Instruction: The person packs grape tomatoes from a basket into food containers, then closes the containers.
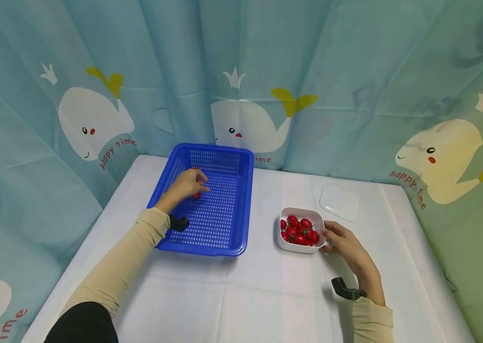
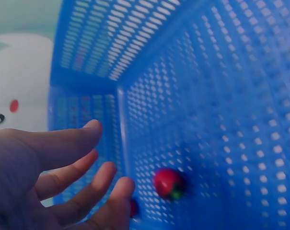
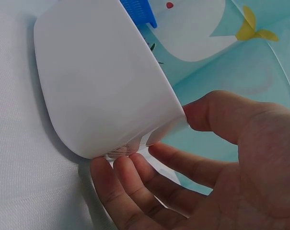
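My left hand (image 1: 187,184) is over the left part of a blue perforated basket (image 1: 244,209), thumb and fingers apart, with nothing between them. Below it, a red cherry tomato (image 2: 168,183) with a green stem end lies on the basket floor, and another tomato (image 2: 133,208) is partly hidden behind the fingertips. At the right, a white container (image 1: 295,247) holds several cherry tomatoes (image 1: 299,231). My right hand (image 1: 346,243) holds this container at its right side. In the right wrist view the thumb touches the rim and the fingertips lie against the lower side.
A clear plastic lid (image 1: 340,204) lies flat behind the white container. White cloth (image 1: 263,295) covers the table. A blue-green curtain (image 1: 340,143) with whale prints hangs right behind the table and along its sides.
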Action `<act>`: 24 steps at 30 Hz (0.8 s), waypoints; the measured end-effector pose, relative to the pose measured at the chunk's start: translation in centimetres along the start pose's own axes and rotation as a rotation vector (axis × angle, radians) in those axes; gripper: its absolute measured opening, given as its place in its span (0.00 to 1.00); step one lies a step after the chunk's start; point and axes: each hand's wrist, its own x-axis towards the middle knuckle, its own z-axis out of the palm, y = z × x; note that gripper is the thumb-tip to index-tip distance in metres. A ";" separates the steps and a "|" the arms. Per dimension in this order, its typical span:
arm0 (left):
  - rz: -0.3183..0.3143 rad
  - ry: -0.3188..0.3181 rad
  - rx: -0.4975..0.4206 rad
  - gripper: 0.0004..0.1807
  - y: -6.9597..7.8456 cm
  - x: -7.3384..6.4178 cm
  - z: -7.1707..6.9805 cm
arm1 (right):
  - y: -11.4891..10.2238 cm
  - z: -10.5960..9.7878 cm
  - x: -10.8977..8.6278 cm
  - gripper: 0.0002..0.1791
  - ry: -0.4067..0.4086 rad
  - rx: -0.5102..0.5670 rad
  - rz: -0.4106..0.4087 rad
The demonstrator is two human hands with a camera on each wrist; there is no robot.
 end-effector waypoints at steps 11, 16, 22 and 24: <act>-0.088 -0.054 0.033 0.23 -2.7 -0.1 0.3 | 0.2 -0.1 0.3 0.31 0.007 0.006 0.008; -0.098 -0.077 0.061 0.22 -3.1 0.1 0.4 | 0.4 -0.2 0.4 0.32 0.001 0.010 -0.002; -0.119 -0.069 0.063 0.18 -3.3 0.2 0.8 | 0.4 -0.2 0.4 0.32 -0.008 0.010 -0.005; -0.119 -0.064 0.063 0.16 -3.3 0.1 0.9 | 0.4 -0.1 0.3 0.32 -0.007 0.010 -0.002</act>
